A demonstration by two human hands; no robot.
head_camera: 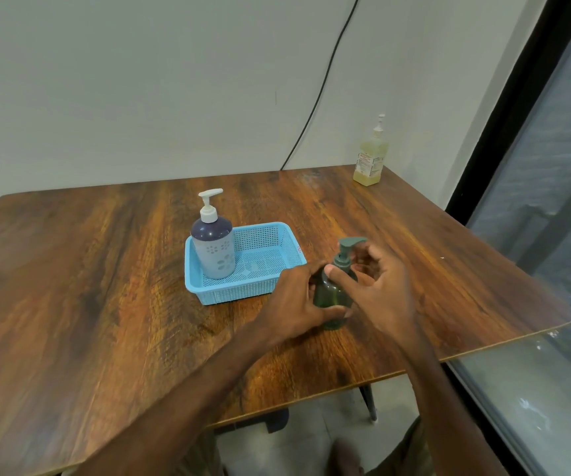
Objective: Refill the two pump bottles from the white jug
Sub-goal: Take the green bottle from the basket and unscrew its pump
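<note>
A dark green pump bottle [333, 293] stands on the wooden table [105, 304], just right of a blue basket [243, 290]. My left hand [294, 300] wraps around the bottle's body. My right hand [380, 280] has its thumb and fingers around the green pump collar near the bottle's neck. A second pump bottle [213, 245], purple on top and pale below with a white pump, stands upright in the left end of the basket. No white jug is in view.
A yellowish bottle [370, 159] with a white nozzle stands at the table's far right corner, against the wall. A black cable [315, 104] runs down the wall. A window [552, 235] lies to the right, past the table edge.
</note>
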